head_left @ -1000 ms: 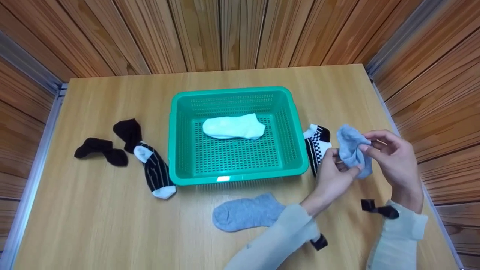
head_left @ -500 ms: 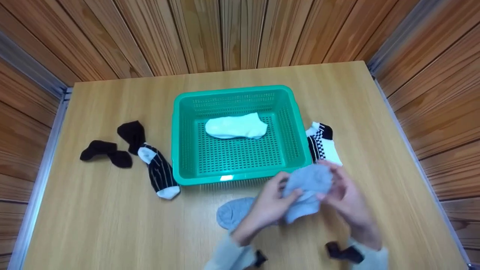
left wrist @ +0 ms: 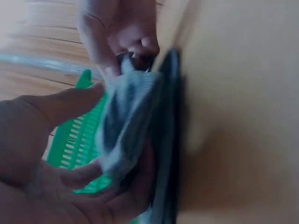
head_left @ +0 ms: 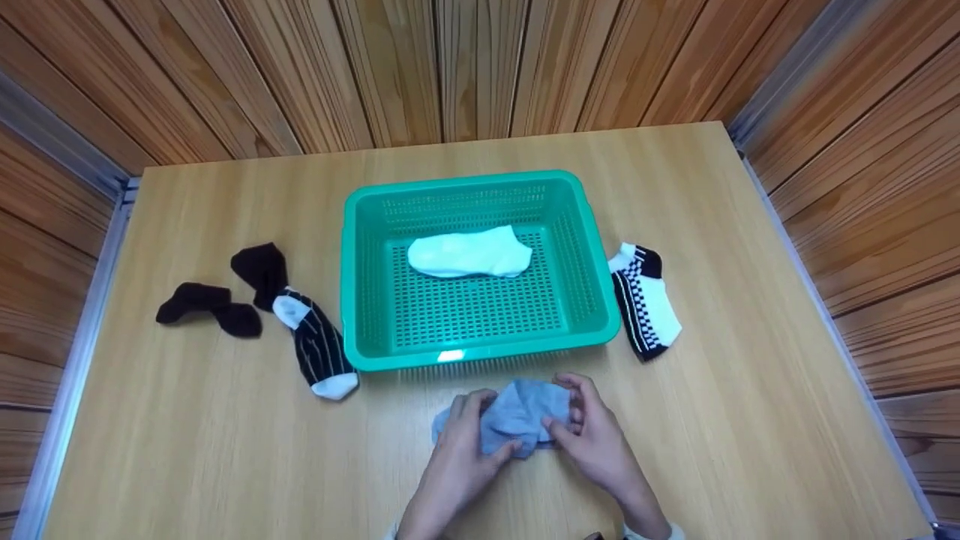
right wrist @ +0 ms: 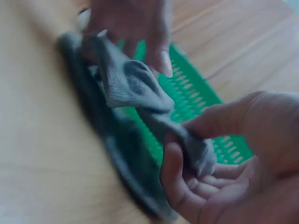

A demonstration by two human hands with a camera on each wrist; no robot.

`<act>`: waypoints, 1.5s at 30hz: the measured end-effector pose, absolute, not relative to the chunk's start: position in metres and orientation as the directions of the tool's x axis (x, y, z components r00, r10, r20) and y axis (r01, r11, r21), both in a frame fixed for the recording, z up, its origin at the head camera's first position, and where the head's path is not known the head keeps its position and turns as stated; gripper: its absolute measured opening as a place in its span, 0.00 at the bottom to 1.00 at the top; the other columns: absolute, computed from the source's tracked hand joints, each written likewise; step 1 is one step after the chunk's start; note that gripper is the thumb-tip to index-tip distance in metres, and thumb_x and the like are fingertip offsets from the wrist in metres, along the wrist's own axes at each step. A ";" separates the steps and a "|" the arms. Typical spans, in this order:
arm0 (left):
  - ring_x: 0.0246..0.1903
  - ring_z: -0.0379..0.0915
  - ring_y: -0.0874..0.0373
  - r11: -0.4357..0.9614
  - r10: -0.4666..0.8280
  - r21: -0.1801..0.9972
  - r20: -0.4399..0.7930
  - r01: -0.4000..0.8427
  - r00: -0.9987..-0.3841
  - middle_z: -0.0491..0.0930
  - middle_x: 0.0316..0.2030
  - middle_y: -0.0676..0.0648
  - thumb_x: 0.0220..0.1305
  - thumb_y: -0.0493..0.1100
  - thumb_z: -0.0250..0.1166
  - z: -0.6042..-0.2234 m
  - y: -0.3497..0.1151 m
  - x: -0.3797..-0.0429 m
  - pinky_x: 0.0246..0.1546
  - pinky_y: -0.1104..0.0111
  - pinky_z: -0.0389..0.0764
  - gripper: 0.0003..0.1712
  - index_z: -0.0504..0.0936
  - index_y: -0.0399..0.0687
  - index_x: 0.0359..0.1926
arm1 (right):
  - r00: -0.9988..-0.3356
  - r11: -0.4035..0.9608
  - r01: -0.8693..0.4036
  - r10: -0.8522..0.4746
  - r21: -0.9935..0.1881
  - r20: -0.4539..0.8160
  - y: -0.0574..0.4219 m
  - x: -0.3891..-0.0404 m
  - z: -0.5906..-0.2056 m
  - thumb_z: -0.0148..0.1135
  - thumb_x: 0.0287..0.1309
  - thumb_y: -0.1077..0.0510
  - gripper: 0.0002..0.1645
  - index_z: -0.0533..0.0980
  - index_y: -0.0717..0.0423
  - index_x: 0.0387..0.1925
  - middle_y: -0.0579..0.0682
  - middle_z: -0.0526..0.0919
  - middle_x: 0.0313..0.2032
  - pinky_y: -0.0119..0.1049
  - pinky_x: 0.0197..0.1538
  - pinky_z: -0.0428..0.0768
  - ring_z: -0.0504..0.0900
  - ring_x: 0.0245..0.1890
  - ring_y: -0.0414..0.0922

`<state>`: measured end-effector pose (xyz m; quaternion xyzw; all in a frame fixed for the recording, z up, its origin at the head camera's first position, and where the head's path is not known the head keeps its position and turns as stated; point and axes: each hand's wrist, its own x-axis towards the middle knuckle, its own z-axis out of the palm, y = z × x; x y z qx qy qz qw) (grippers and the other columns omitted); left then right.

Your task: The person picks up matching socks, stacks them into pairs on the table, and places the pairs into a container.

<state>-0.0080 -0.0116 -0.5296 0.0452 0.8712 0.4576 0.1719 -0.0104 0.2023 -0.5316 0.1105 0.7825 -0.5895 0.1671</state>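
Observation:
A grey-blue ankle sock [head_left: 517, 416] is held between both hands, bunched and close over a second, matching sock [right wrist: 133, 170] lying flat on the table. My right hand [head_left: 596, 442] pinches one end of the upper sock between thumb and fingers, seen closely in the right wrist view. My left hand [head_left: 459, 459] grips its other side, with the fingers under the fabric [left wrist: 124, 126] in the left wrist view. The lower sock is mostly hidden from the head view by the upper one and the left hand.
Just beyond the hands stands a green plastic basket [head_left: 480, 358] with white socks [head_left: 469, 253] inside. Right of it lies a black-and-white checkered sock [head_left: 646, 304]. On the left are a striped black sock with white ends [head_left: 319, 345] and dark socks [head_left: 259, 271]. Wood-plank walls enclose the table.
Both hands have carried the grey-blue sock from the right side of the table leftward and nearer, to over the matching sock in front of the basket.

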 end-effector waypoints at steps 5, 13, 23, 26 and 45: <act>0.60 0.71 0.47 0.793 0.213 0.601 -0.125 0.097 -0.969 0.74 0.61 0.42 0.57 0.51 0.81 -0.527 -0.001 0.000 0.57 0.55 0.81 0.35 0.79 0.49 0.62 | -0.931 0.425 0.345 0.040 -0.837 -0.363 0.202 -0.012 -0.535 0.69 0.65 0.64 0.36 0.67 0.55 0.72 0.55 0.78 0.52 0.28 0.36 0.75 0.74 0.35 0.40; 0.47 0.80 0.54 0.813 0.286 0.557 -0.131 0.168 -0.949 0.80 0.49 0.47 0.58 0.51 0.80 -0.540 0.013 -0.002 0.50 0.58 0.85 0.29 0.81 0.48 0.58 | -0.951 0.582 0.267 0.029 -0.768 -0.309 0.196 -0.015 -0.536 0.68 0.67 0.62 0.35 0.67 0.57 0.72 0.51 0.79 0.44 0.30 0.38 0.74 0.74 0.36 0.41; 0.49 0.85 0.53 0.720 0.251 0.690 -0.152 0.080 -0.956 0.85 0.49 0.45 0.68 0.32 0.61 -0.508 -0.021 -0.018 0.49 0.62 0.87 0.22 0.78 0.45 0.62 | -0.980 0.547 0.187 0.049 -0.816 -0.192 0.200 -0.014 -0.533 0.69 0.65 0.66 0.32 0.71 0.54 0.68 0.53 0.83 0.47 0.29 0.33 0.77 0.78 0.34 0.39; 0.44 0.84 0.56 0.675 0.219 0.735 -0.108 0.071 -0.970 0.85 0.47 0.45 0.65 0.31 0.63 -0.503 -0.037 -0.022 0.45 0.66 0.86 0.25 0.77 0.43 0.63 | -0.981 0.519 0.191 0.068 -0.833 -0.182 0.203 -0.013 -0.529 0.70 0.65 0.66 0.24 0.76 0.51 0.60 0.51 0.83 0.52 0.29 0.39 0.79 0.80 0.38 0.40; 0.60 0.80 0.46 0.695 0.087 0.694 -0.344 -0.190 -0.935 0.82 0.60 0.39 0.69 0.32 0.59 -0.518 -0.068 -0.023 0.62 0.49 0.81 0.24 0.78 0.42 0.65 | -0.976 0.632 0.126 -0.057 -0.765 -0.208 0.202 -0.015 -0.533 0.73 0.63 0.59 0.09 0.86 0.47 0.45 0.43 0.86 0.39 0.30 0.39 0.76 0.78 0.33 0.36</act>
